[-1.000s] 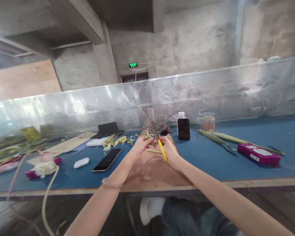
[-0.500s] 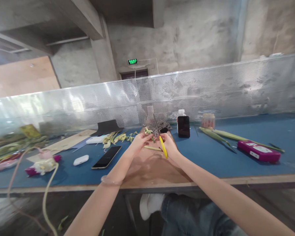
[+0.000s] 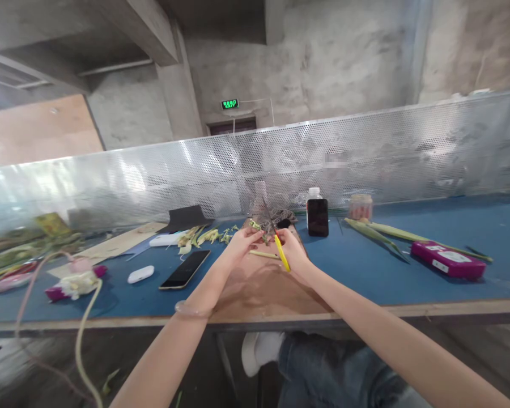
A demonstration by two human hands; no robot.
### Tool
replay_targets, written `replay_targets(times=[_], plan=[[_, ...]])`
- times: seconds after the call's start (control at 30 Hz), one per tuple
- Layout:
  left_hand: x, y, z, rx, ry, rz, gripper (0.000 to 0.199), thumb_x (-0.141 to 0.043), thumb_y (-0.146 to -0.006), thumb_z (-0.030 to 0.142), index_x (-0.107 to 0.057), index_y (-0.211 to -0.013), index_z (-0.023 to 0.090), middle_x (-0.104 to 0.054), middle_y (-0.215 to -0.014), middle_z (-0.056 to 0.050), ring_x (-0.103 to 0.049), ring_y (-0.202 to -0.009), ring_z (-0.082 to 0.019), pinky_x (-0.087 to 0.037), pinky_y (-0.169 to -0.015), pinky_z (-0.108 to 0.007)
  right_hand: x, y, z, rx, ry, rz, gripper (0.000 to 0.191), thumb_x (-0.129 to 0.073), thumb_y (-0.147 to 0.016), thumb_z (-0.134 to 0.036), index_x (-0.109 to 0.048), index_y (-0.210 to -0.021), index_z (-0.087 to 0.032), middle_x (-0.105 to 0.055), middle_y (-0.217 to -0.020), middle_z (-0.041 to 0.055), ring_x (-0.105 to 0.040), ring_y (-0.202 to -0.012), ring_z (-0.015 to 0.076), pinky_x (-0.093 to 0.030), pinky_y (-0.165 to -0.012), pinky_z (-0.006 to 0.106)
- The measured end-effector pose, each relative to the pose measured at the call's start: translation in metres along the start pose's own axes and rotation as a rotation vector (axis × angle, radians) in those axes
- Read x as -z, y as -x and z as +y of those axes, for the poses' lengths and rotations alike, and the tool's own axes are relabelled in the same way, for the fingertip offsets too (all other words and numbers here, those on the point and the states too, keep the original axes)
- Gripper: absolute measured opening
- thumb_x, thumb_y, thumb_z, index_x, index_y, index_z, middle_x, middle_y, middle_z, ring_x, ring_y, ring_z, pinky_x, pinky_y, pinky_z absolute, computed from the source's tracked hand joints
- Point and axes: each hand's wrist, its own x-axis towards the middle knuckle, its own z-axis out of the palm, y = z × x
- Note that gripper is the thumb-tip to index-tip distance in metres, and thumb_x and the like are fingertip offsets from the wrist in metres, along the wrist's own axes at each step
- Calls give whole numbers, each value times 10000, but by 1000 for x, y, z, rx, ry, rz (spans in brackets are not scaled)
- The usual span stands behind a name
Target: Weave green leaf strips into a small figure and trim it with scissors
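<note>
Over a brown board (image 3: 259, 289), my two hands work close together. My left hand (image 3: 241, 248) pinches a small pale-green leafy piece (image 3: 255, 225) between its fingertips. In my right hand (image 3: 295, 252) is a pair of scissors (image 3: 283, 254) with yellow handles, its dark blades pointing up and away, beside the leafy piece. Whether the blades touch it I cannot tell. A pale stalk (image 3: 263, 255) lies on the board just below the hands. Behind them is a tangled heap of grey cord (image 3: 283, 217).
Pale-green leaf pieces (image 3: 210, 236), a phone (image 3: 186, 270) and a white case (image 3: 140, 274) lie left. Another phone (image 3: 318, 217) stands against a bottle (image 3: 313, 193). Further right are a jar (image 3: 361, 207), long leaves (image 3: 378, 238) and a magenta box (image 3: 447, 260). A perforated metal panel (image 3: 187, 170) borders the back.
The leafy piece has turned slightly in the left fingers. The hands and scissors keep nearly the same place, and the view has shifted a little.
</note>
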Motion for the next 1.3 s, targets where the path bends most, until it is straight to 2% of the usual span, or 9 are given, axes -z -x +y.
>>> replay_targets(times=[0.17,0.5,1.0,1.3], plan=[[0,0,0,9,-5,-2,289,-704,-601,371,-605,-731,132,-646,-726,-56,-588,-669,-142,-369,-565,-230,2,0,0,10,23,-3,207,-560,-584,-130,-451,-745,-201,-560,-653,-42,-561,-626,131,-450,-618,267],[1,0,-1,45,32,-63,276,-707,-612,343,-622,-750,120,-644,-694,-52,-545,-590,-109,-372,-562,-235,4,0,-2,44,64,38,202,-535,-580,-131,-459,-757,-194,-555,-711,-29,-545,-675,133,-427,-638,264],[3,1,1,88,159,-104,246,-739,-587,289,-642,-728,112,-609,-667,-31,-545,-609,-94,-373,-554,-210,5,1,-1,67,102,63,206,-523,-603,-134,-463,-790,-193,-564,-756,-12,-552,-721,144,-432,-670,270],[5,0,-2,168,226,-129,205,-742,-590,188,-665,-759,101,-630,-708,-56,-556,-599,-94,-398,-544,-212,7,-2,5,61,124,83,217,-494,-618,-121,-446,-815,-200,-560,-784,-9,-542,-738,142,-436,-679,271]])
